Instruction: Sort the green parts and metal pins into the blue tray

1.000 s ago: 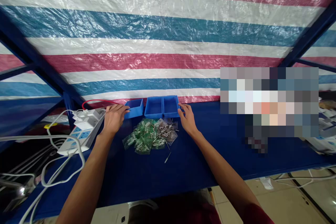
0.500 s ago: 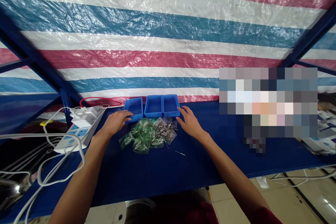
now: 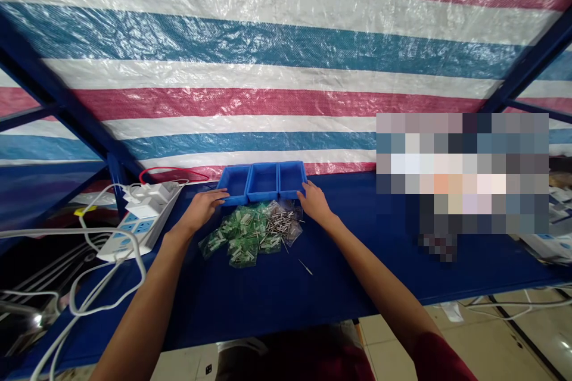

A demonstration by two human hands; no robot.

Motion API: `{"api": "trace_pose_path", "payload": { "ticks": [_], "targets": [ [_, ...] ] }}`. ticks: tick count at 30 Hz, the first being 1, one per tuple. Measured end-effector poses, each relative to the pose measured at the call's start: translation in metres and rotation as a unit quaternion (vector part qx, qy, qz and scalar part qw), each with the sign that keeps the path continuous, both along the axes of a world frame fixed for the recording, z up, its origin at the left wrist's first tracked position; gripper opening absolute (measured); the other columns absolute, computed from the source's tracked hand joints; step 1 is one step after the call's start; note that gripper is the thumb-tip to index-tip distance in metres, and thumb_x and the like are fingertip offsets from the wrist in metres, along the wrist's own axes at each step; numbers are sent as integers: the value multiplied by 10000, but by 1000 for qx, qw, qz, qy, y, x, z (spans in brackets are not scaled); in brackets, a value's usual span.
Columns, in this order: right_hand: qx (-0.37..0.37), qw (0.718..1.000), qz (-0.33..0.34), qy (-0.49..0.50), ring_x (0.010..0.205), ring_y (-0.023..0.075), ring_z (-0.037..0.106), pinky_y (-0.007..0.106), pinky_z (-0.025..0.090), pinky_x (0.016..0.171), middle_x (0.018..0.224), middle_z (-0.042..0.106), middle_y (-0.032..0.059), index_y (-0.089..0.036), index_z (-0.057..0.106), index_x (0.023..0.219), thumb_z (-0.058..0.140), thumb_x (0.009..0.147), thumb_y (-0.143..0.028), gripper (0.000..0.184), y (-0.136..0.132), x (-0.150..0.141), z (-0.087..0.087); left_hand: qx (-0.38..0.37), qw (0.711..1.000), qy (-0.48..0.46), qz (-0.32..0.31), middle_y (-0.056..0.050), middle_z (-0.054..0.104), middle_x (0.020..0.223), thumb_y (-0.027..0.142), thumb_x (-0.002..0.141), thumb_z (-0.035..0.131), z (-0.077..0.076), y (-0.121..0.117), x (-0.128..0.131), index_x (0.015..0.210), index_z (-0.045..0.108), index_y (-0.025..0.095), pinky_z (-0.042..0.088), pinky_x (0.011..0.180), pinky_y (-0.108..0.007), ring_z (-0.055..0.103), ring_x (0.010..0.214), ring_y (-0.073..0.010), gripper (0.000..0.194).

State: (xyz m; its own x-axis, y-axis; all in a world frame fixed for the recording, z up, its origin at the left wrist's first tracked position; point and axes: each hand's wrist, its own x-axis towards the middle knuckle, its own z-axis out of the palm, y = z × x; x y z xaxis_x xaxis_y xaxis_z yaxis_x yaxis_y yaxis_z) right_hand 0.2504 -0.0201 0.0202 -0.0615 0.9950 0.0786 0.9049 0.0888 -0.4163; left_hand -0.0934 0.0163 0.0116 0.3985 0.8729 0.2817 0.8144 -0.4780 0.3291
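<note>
Three small blue bins [image 3: 263,181] stand in a row at the back of the blue table [image 3: 277,292]. In front of them lies a heap of clear bags with green parts [image 3: 239,232] and loose metal pins [image 3: 279,225]. My left hand [image 3: 203,208] lies open with its fingertips on the front of the left bin. My right hand [image 3: 315,202] is open, fingers touching the front corner of the right bin. One pin [image 3: 305,266] lies alone nearer to me.
A white power strip [image 3: 138,220] with plugs and white cables sits at the table's left end. A striped tarp [image 3: 277,71] hangs behind. Cables and clutter lie at the far right, with tiled floor below the table edge.
The left bin has been pushed right against the other two. Both hands drew slightly toward me, then came back to the bins' front corners. The lone pin shifted a little.
</note>
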Motion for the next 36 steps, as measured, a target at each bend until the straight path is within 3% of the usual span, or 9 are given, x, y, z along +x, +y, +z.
{"api": "trace_pose_path", "payload": {
  "ticks": [5,11,13,15,18,21,26,31,36],
  "targets": [
    [4,1000,0,3,1155,274,598,373,476,981,1437,465,144,-132,581,1282,425,976,-235,359,0,-5,-5,37,999,9,-9,-120,717,1127,282,831,370,-7,2,1,1005,741,145,467,1058,-416,619,1174,-274,432],
    [38,999,11,19,1345,306,439,423,433,1055,1551,279,197,-90,375,1477,445,971,-281,545,-13,1,-2,44,998,53,7,-118,640,1274,255,863,348,-5,-2,2,1155,696,152,384,1130,-449,500,1309,-278,466],
    [96,993,66,15,1425,309,309,436,387,1103,1585,185,187,-79,365,1482,429,983,-303,551,-33,7,0,43,997,64,24,-121,543,1397,288,886,361,-1,-10,6,1286,616,159,351,1143,-483,445,1351,-292,491],
    [139,972,187,8,1472,301,179,454,281,1170,1600,141,165,-106,364,1490,442,989,-400,586,-61,12,0,49,996,58,41,-110,437,1490,345,929,355,4,-26,14,1406,496,182,317,1156,-498,384,1391,-290,524],
    [129,930,343,-25,1488,318,51,510,212,1186,1620,20,115,-225,243,1546,527,913,-597,788,-102,13,-7,49,997,44,39,-90,348,1547,478,976,332,6,-64,35,1489,367,225,286,1169,-471,308,1434,-278,573],
    [107,927,353,-64,1485,338,21,552,181,1185,1616,9,114,-258,182,1560,530,889,-645,849,-119,5,-18,27,995,93,-26,-84,235,1600,615,935,394,-5,-104,56,1535,254,282,254,1165,-527,197,1472,-326,700],
    [119,942,301,-89,1483,345,8,557,152,1190,1610,20,124,-226,184,1562,488,906,-653,840,-98,-13,-33,50,985,157,-49,-100,163,1616,763,803,497,-30,-129,67,1540,198,323,142,1149,-639,128,1474,-397,909],
    [133,937,310,-91,1487,316,-3,532,141,1201,1616,36,67,-260,216,1553,422,960,-601,714,-75,-19,-37,56,985,163,-25,-94,110,1626,772,812,467,-31,-111,65,1537,196,331,125,1134,-663,87,1477,-406,891],
    [119,936,319,-88,1484,336,5,564,107,1194,1615,37,75,-252,189,1558,425,947,-630,756,-62,-20,-37,35,987,156,-12,-97,166,1616,769,803,488,-31,-95,66,1536,196,335,177,1121,-663,146,1467,-409,900]
  ]
}}
